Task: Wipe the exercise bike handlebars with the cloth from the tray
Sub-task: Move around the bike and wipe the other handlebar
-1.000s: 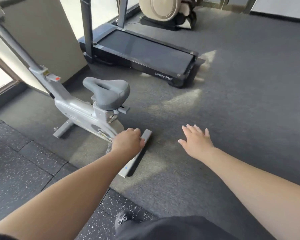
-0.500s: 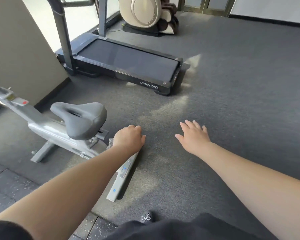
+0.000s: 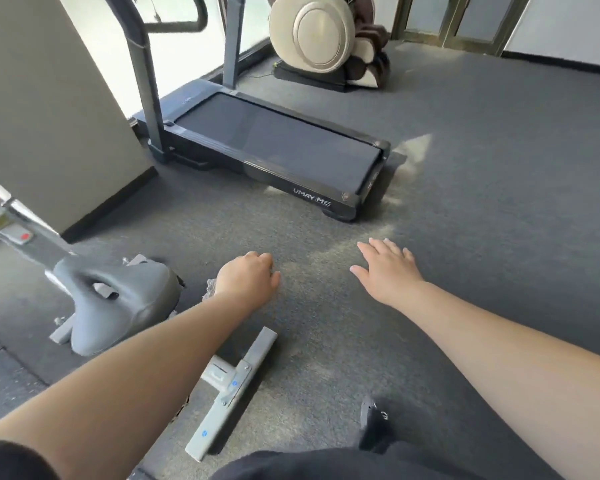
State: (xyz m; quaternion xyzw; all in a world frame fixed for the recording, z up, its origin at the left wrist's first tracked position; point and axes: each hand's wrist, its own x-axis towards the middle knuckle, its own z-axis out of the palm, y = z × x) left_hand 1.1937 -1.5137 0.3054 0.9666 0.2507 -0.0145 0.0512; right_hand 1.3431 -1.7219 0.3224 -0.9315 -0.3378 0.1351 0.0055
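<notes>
Left hand [image 3: 246,277] is curled into a fist over a small grey cloth [image 3: 211,285], of which only a scrap shows at the hand's left edge. Right hand [image 3: 387,271] is held flat, fingers spread, holding nothing, above the grey carpet [image 3: 482,220]. The exercise bike's saddle [image 3: 118,303] sits just left of the left forearm; its rear floor bar [image 3: 232,393] lies beneath that forearm. Handlebars are out of frame. A treadmill [image 3: 274,147] stands beyond both hands, well apart from them.
</notes>
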